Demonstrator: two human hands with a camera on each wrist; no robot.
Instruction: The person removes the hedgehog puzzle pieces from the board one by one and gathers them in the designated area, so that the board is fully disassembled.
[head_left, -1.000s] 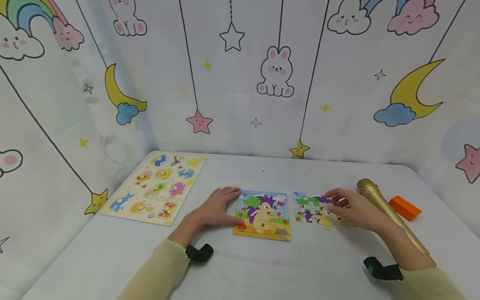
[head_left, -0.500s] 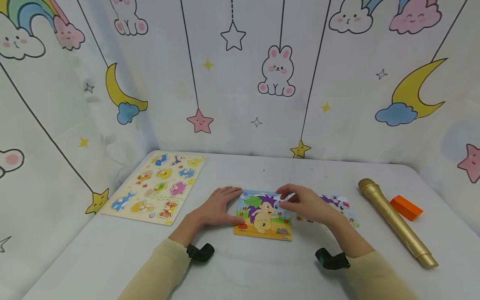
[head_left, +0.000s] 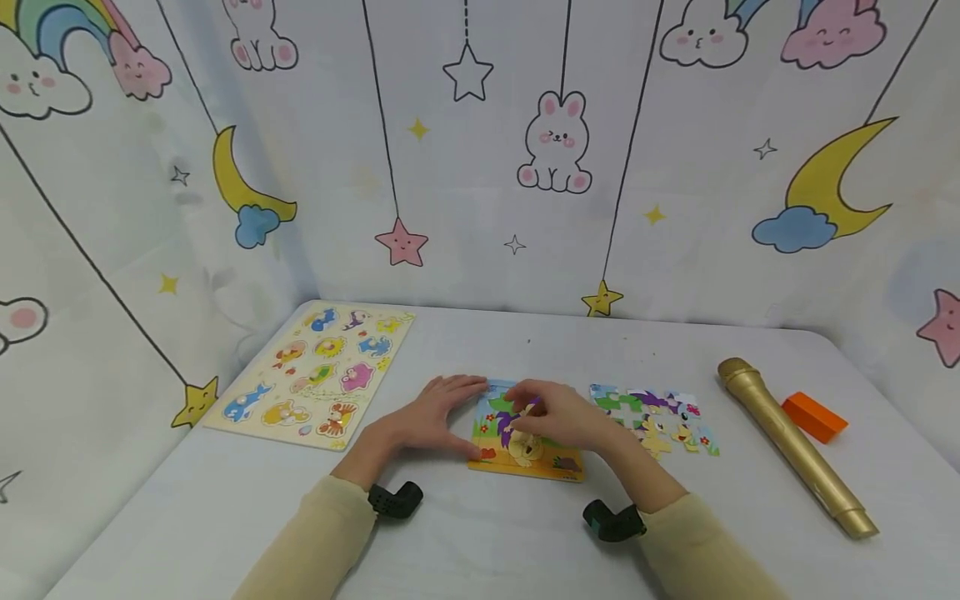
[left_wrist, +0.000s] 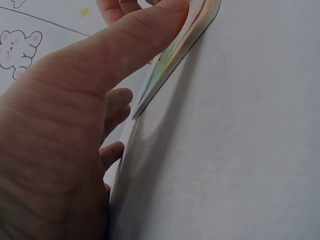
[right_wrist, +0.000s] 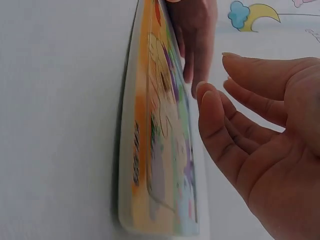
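Note:
A square puzzle board (head_left: pixel 558 467) with a purple-haired hedgehog picture lies in the middle of the table. My left hand (head_left: pixel 427 417) rests at its left side, with the thumb on the lower left edge and the fingers spread toward the upper corner. In the left wrist view the left thumb (left_wrist: pixel 145 35) touches the board's edge. Over the board hovers my right hand (head_left: pixel 566 414), its fingers bent and apart from the thumb. No piece shows between them in the right wrist view. The hand hides part of the picture. Several jigsaw pieces (head_left: pixel 652 433) lie right of the board, partly behind the wrist.
A cream board with cartoon animals (head_left: pixel 315 375) lies at the table's left. On the right are a gold microphone-shaped object (head_left: pixel 795 450) and an orange block (head_left: pixel 815 417). A printed cloth (head_left: pixel 480 167) hangs behind the white table (head_left: pixel 480 542).
My right hand has moved left from the loose jigsaw pieces to above the puzzle board, uncovering most of the pieces and the gold object. The left hand has stayed in place.

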